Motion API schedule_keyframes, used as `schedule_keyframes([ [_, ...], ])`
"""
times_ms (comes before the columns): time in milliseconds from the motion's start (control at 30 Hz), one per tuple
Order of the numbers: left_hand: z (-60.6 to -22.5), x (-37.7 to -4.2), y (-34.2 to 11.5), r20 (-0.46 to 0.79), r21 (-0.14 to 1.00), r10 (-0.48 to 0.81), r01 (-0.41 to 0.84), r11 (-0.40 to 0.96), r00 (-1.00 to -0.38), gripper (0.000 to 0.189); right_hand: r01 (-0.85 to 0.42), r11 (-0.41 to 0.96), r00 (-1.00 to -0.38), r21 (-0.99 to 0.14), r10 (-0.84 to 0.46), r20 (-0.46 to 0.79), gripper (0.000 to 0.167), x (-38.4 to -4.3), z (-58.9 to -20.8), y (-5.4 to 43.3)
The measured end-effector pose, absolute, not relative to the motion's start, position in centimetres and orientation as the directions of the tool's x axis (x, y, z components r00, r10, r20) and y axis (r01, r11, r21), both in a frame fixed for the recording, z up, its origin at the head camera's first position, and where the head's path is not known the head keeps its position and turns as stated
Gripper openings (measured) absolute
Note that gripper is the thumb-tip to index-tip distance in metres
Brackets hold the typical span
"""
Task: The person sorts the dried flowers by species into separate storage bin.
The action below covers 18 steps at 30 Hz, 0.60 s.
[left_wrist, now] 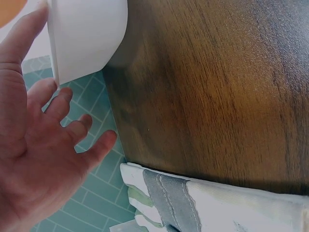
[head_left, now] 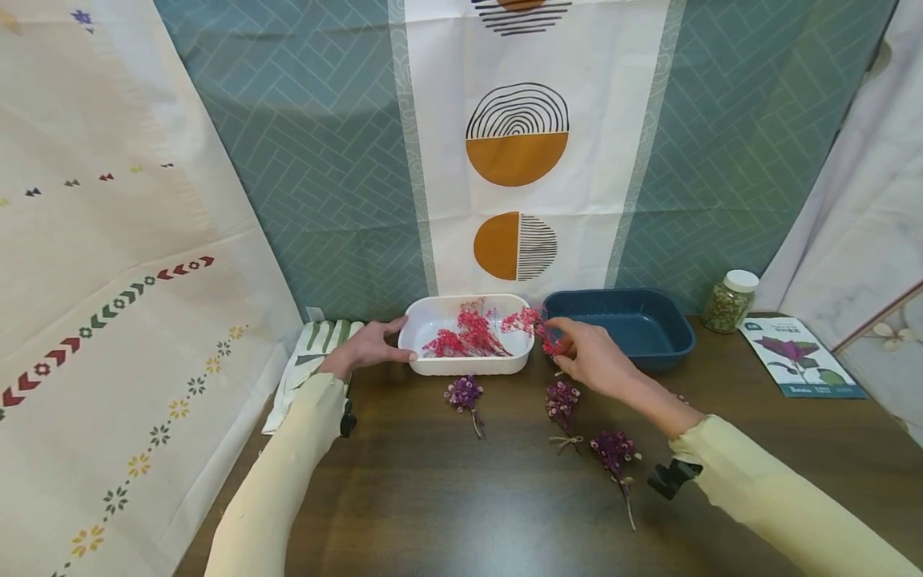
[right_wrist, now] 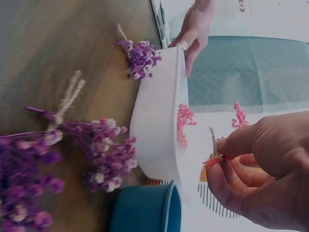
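Note:
A white tub (head_left: 469,366) holds pink dried flowers (head_left: 472,332). At its left end my left hand (head_left: 371,346) rests with thumb and index finger spread against the rim, the other fingers loose. Over the tub's right end, my right hand (head_left: 594,357) pinches a small bunch of pink dried flowers (head_left: 525,320) between thumb and fingers. In the right wrist view a short tied stem end (right_wrist: 213,140) sticks out of that pinch; the fingers hide part of the bunch. Purple dried flower bunches (head_left: 464,393) tied with string lie on the table in front.
A dark blue tub (head_left: 678,344) stands right of the white one. Farther right are a lidded jar (head_left: 730,302) and a seed packet (head_left: 800,357). A folded striped cloth (head_left: 310,361) lies by the left hand. Patterned fabric (head_left: 346,160) hangs behind the brown table (head_left: 433,497).

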<state>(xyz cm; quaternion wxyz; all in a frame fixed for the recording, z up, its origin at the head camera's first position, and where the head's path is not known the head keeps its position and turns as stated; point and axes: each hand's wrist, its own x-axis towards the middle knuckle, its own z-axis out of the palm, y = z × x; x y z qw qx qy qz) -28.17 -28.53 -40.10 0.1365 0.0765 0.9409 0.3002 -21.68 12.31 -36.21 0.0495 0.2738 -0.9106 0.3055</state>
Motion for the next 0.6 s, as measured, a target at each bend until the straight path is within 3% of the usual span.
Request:
schedule_keyframes([
  [600,-40.0,-28.0,-28.5,-0.208,0.617,0.231,0.056,0.785,-0.950,0.102,-0.622,0.608,-0.766,-0.494,-0.603,0.222,0.053,-25.6,-35.9,6.5],
])
